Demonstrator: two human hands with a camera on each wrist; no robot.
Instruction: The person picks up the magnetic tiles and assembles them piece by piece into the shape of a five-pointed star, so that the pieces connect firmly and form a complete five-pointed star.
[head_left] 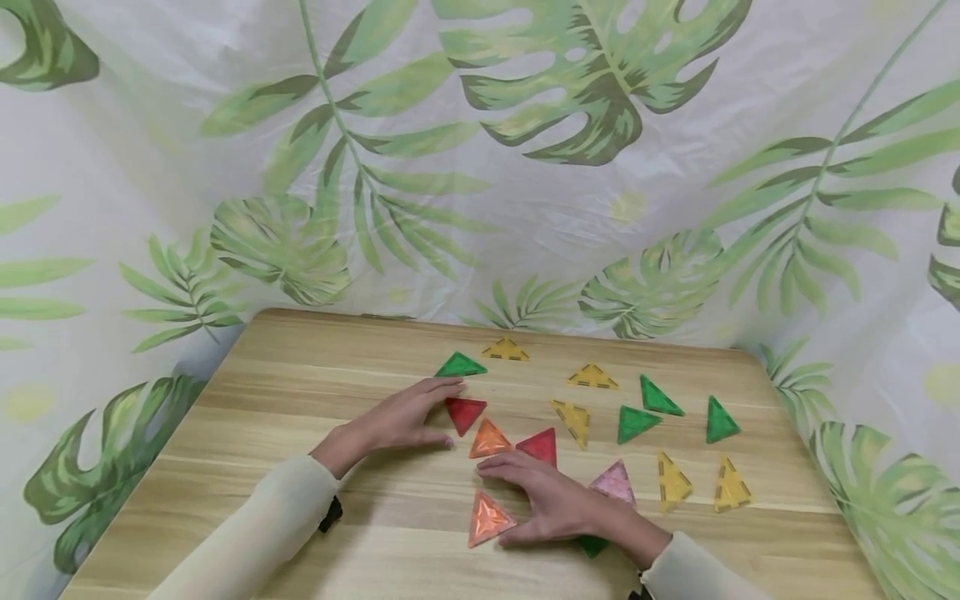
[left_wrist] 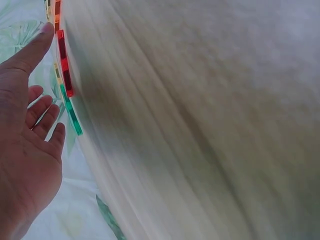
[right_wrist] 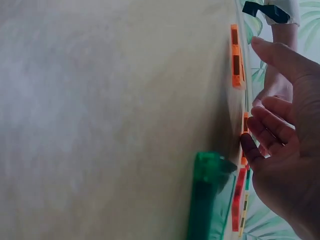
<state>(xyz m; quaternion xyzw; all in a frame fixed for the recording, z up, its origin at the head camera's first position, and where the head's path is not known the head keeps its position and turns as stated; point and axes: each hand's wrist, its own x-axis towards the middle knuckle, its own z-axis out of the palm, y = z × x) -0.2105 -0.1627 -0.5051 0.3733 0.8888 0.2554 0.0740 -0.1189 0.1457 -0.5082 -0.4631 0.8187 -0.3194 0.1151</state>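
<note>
My left hand [head_left: 401,417] reaches over the table with thumb and fingers apart, beside a red triangle tile [head_left: 465,414] and just below a green triangle tile [head_left: 460,365]. Nothing is in its grasp in the left wrist view. My right hand [head_left: 551,502] has loosely bent fingers and a spread thumb. An orange triangle tile [head_left: 489,518] lies flat by its thumb tip, while another orange tile [head_left: 490,439] sits just beyond its fingertips. A second red tile [head_left: 540,446] shows behind the knuckles, and a dark green tile [head_left: 592,546] is partly hidden under the wrist.
A pink glittery triangle tile [head_left: 615,482] lies right of the right hand. Several yellow tiles [head_left: 592,376] and green tiles [head_left: 639,423] are scattered across the right and far side of the wooden table [head_left: 300,367]. A leaf-printed cloth [head_left: 525,208] hangs behind the table.
</note>
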